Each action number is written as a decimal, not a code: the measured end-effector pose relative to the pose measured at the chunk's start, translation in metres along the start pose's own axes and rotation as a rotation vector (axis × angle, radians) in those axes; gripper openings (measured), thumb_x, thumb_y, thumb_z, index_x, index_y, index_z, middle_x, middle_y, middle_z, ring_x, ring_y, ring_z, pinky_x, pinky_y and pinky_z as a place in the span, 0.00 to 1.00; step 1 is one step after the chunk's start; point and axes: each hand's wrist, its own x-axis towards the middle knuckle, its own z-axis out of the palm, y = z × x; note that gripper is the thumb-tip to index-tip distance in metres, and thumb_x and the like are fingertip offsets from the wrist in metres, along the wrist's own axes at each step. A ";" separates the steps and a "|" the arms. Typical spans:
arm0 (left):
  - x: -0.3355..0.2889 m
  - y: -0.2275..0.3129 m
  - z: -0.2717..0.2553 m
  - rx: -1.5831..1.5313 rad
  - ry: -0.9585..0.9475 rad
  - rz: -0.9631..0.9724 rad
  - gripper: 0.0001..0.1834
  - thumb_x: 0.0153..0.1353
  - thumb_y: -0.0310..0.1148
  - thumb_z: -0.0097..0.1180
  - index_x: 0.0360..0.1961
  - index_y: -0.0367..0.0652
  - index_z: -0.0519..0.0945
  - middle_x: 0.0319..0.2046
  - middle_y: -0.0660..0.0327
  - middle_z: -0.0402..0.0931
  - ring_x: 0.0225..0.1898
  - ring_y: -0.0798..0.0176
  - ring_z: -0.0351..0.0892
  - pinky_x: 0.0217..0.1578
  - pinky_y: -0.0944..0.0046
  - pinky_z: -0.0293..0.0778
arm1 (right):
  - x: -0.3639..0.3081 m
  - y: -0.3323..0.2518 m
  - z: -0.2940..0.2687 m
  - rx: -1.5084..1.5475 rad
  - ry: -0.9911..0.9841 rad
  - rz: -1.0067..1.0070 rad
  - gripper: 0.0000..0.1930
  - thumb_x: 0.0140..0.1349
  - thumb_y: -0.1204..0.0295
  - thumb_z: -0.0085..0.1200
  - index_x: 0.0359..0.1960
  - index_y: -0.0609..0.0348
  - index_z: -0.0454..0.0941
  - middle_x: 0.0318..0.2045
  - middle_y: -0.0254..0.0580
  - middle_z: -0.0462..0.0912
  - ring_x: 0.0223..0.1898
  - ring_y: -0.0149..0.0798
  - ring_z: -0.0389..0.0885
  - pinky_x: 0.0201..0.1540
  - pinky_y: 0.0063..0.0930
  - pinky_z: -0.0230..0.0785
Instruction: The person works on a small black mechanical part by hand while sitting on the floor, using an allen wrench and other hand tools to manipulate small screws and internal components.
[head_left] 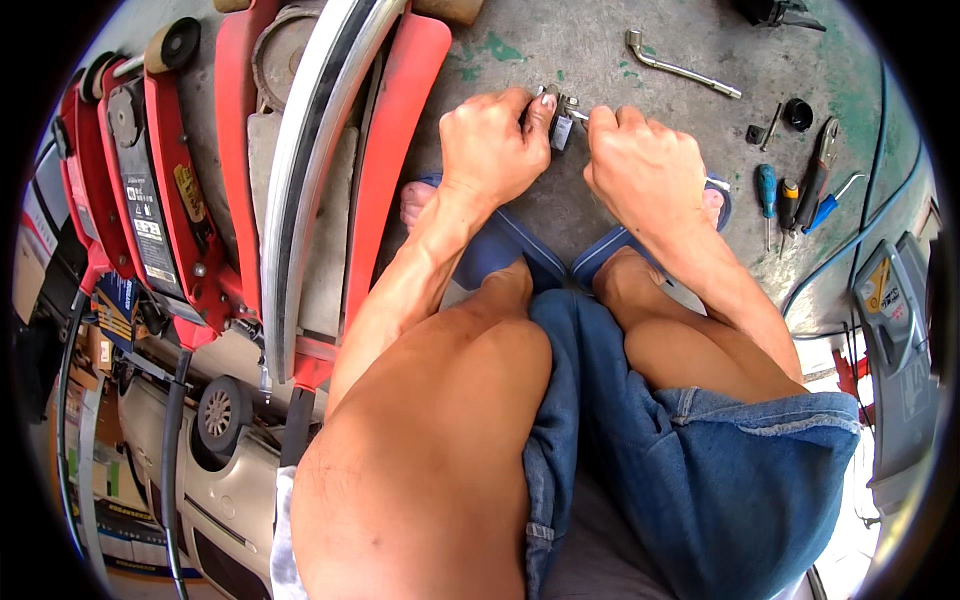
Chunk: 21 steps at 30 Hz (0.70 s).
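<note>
Between my hands is a small black part (560, 128) with a light label and bright metal bits at its top; I cannot tell its kind. My left hand (495, 145) is closed on it, thumb along its upper side. My right hand (645, 165) is a fist, knuckles up, just to the right. From that fist a thin metal shaft (577, 116) points left and meets the part; its handle is hidden in my fingers. Both hands are low over the concrete floor (570, 215), in front of my blue sandals (510, 250).
Red floor jacks (385, 170) with long handles stand close on the left. An angled socket wrench (685, 68) lies ahead. To the right are a teal screwdriver (766, 190), pliers (822, 165), a blue-handled pick (825, 212), a black cap (798, 114) and a blue cable (850, 245).
</note>
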 end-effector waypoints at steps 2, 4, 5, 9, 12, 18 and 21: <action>-0.001 -0.003 -0.003 0.027 -0.068 0.007 0.17 0.67 0.42 0.63 0.26 0.39 0.84 0.18 0.49 0.78 0.20 0.44 0.79 0.22 0.51 0.71 | -0.003 0.000 0.007 0.052 0.013 -0.014 0.04 0.51 0.73 0.59 0.26 0.58 0.78 0.23 0.46 0.83 0.23 0.44 0.88 0.24 0.38 0.80; -0.016 -0.008 -0.005 0.010 -0.111 -0.036 0.17 0.67 0.41 0.64 0.26 0.39 0.84 0.18 0.49 0.78 0.19 0.45 0.79 0.21 0.51 0.71 | -0.012 -0.002 0.017 0.113 -0.019 -0.030 0.04 0.49 0.73 0.60 0.26 0.58 0.78 0.23 0.45 0.83 0.24 0.44 0.87 0.24 0.38 0.80; -0.017 -0.008 -0.007 -0.009 -0.140 -0.068 0.17 0.66 0.41 0.64 0.27 0.38 0.85 0.18 0.49 0.77 0.19 0.45 0.78 0.21 0.52 0.70 | -0.013 -0.002 0.021 0.162 -0.036 -0.046 0.05 0.48 0.73 0.60 0.26 0.58 0.78 0.23 0.45 0.82 0.24 0.44 0.87 0.25 0.38 0.80; -0.018 -0.006 -0.008 -0.045 -0.128 -0.085 0.16 0.66 0.40 0.65 0.27 0.38 0.85 0.17 0.50 0.76 0.17 0.48 0.77 0.21 0.55 0.69 | -0.020 -0.005 0.028 0.291 -0.067 0.048 0.05 0.51 0.72 0.61 0.27 0.57 0.78 0.23 0.44 0.82 0.23 0.45 0.86 0.25 0.39 0.80; -0.015 -0.009 -0.009 -0.044 -0.116 -0.098 0.16 0.67 0.39 0.64 0.28 0.37 0.85 0.16 0.50 0.75 0.17 0.49 0.75 0.21 0.56 0.69 | -0.016 -0.004 0.045 0.348 0.038 0.114 0.05 0.54 0.72 0.62 0.28 0.56 0.78 0.23 0.43 0.81 0.23 0.47 0.85 0.25 0.41 0.79; -0.013 -0.017 -0.017 -0.176 -0.183 -0.292 0.18 0.70 0.40 0.63 0.30 0.34 0.85 0.16 0.51 0.74 0.16 0.63 0.72 0.22 0.59 0.69 | -0.007 -0.007 0.081 0.670 0.359 0.057 0.05 0.58 0.71 0.64 0.30 0.53 0.80 0.23 0.38 0.80 0.23 0.43 0.83 0.25 0.37 0.74; -0.012 -0.017 -0.018 -0.194 -0.176 -0.296 0.18 0.68 0.41 0.63 0.26 0.37 0.85 0.15 0.49 0.74 0.15 0.48 0.75 0.20 0.54 0.68 | -0.009 -0.008 0.089 0.643 0.389 0.056 0.05 0.58 0.71 0.65 0.30 0.53 0.80 0.22 0.36 0.79 0.23 0.41 0.82 0.25 0.35 0.74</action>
